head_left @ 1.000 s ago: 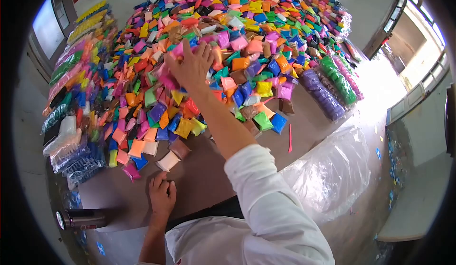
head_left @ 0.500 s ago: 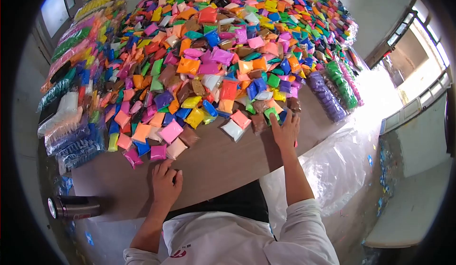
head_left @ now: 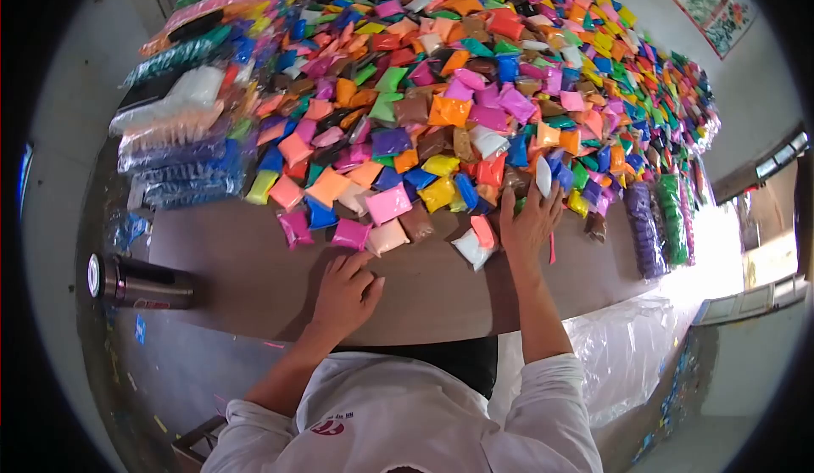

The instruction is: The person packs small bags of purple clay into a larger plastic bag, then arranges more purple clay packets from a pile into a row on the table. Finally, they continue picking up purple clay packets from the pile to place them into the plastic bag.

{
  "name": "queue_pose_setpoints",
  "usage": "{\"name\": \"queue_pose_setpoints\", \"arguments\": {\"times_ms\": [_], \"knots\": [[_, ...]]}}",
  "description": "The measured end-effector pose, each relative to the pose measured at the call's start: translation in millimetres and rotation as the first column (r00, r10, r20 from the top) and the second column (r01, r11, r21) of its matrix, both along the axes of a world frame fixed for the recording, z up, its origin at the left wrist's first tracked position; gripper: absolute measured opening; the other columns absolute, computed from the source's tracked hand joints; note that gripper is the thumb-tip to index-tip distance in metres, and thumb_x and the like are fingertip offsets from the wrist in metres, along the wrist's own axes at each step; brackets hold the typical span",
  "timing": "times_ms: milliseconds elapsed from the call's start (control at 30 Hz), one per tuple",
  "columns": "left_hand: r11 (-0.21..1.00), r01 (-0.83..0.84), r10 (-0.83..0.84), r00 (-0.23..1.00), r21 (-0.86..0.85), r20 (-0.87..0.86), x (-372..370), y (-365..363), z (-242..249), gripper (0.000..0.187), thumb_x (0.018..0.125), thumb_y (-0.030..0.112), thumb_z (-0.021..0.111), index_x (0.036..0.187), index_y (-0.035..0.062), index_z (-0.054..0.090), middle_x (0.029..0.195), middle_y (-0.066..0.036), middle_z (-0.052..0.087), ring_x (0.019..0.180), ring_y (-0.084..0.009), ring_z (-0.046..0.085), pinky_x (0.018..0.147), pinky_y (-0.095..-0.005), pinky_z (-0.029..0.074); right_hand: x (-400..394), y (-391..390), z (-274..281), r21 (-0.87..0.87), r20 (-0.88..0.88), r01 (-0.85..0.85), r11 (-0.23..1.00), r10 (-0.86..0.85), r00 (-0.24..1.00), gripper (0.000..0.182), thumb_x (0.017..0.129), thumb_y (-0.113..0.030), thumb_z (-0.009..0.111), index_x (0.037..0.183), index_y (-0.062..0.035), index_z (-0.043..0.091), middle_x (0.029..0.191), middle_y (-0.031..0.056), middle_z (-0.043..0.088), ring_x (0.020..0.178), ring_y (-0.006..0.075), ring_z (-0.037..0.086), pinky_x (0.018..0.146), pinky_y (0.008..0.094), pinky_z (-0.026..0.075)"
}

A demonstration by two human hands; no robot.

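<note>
My left hand (head_left: 346, 293) rests on the table's near side with loosely bent fingers and the thumb apart, holding nothing. Its fingertips lie just below a peach packet (head_left: 387, 237) and a magenta packet (head_left: 351, 235). At the front edge of the heap, my right hand (head_left: 532, 223) reaches over the packets, fingers stretched and spread. A white packet (head_left: 543, 176) stands up at its fingertips, and a brown packet is partly hidden beneath the hand. Left of that wrist lie a coral packet (head_left: 482, 231) and a white packet (head_left: 472, 251), overlapping.
A large heap of colourful packets (head_left: 475, 112) covers most of the brown table (head_left: 254, 244). Long bagged bundles (head_left: 182, 146) are stacked at left, with purple (head_left: 646, 231) and green (head_left: 672, 218) rolls at right. A metal flask (head_left: 144, 283) lies at the left edge.
The head view has shifted, moving the scene in frame. My right hand has moved left along the heap's edge, onto other packets. My left hand has slid slightly right along the front packets.
</note>
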State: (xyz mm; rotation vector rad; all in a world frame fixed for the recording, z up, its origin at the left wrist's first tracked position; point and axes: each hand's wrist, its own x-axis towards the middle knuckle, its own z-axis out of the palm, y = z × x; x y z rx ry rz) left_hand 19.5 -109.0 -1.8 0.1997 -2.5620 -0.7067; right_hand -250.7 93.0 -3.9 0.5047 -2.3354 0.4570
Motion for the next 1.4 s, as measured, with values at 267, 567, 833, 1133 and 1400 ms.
{"name": "queue_pose_setpoints", "arguments": {"times_ms": [267,567,833,1133,1400], "knots": [[1.0,0.009,-0.009,1.0,0.027,-0.012,4,-1,2,0.017,0.082,0.014,0.071,0.073,0.0019,0.064,0.114,-0.008,0.063,0.099,-0.0278,0.058,0.087,-0.0417,0.046,34,-32,86,-0.082,-0.1,-0.095,0.992,0.087,0.991,0.034,0.079,-0.029,0.078,0.103,-0.0053,0.068,0.125,0.0221,0.059,0.12,0.0419,0.052,0.099,0.0512,0.041],[0.983,0.038,-0.023,0.996,0.179,-0.087,8,-8,-4,0.017,0.088,0.014,0.068,0.079,0.0006,0.062,0.112,-0.01,0.065,0.095,-0.0312,0.061,0.087,-0.0425,0.048,41,-166,71,-0.07,0.335,-0.473,0.878,0.468,0.818,0.031,0.08,-0.029,0.079,0.098,-0.005,0.068,0.103,0.0132,0.065,0.099,0.0365,0.059,0.083,0.0452,0.047],[0.919,0.031,0.003,0.996,0.394,-0.087,10,-15,-2,0.022,0.096,0.019,0.062,0.088,-0.0023,0.062,0.11,-0.012,0.068,0.095,-0.0327,0.063,0.086,-0.0394,0.049,24,-185,52,0.105,0.156,-0.569,0.815,0.552,0.819,0.039,0.079,-0.035,0.078,0.102,-0.005,0.069,0.103,0.0115,0.066,0.099,0.0335,0.06,0.086,0.0466,0.046],[0.71,0.051,0.012,0.996,0.702,-0.084,13,-20,-6,0.039,0.104,0.033,0.05,0.093,-0.0004,0.067,0.09,-0.011,0.062,0.087,-0.0231,0.06,0.081,-0.0338,0.048,107,-102,48,-0.699,0.538,-0.436,0.566,0.819,0.2,0.019,0.092,-0.014,0.068,0.102,0.002,0.066,0.078,0.0033,0.066,0.072,0.0098,0.057,0.065,0.0299,0.048],[0.68,0.005,0.035,0.999,0.733,-0.04,16,-21,-13,0.031,0.098,0.027,0.06,0.089,-0.0023,0.067,0.095,-0.013,0.065,0.085,-0.0241,0.062,0.077,-0.0357,0.05,158,-98,15,-0.796,0.558,-0.327,0.51,0.827,-0.068,0.015,0.094,-0.01,0.066,0.105,-0.0009,0.066,0.085,0.0014,0.063,0.075,0.0073,0.053,0.065,0.026,0.046]]}}
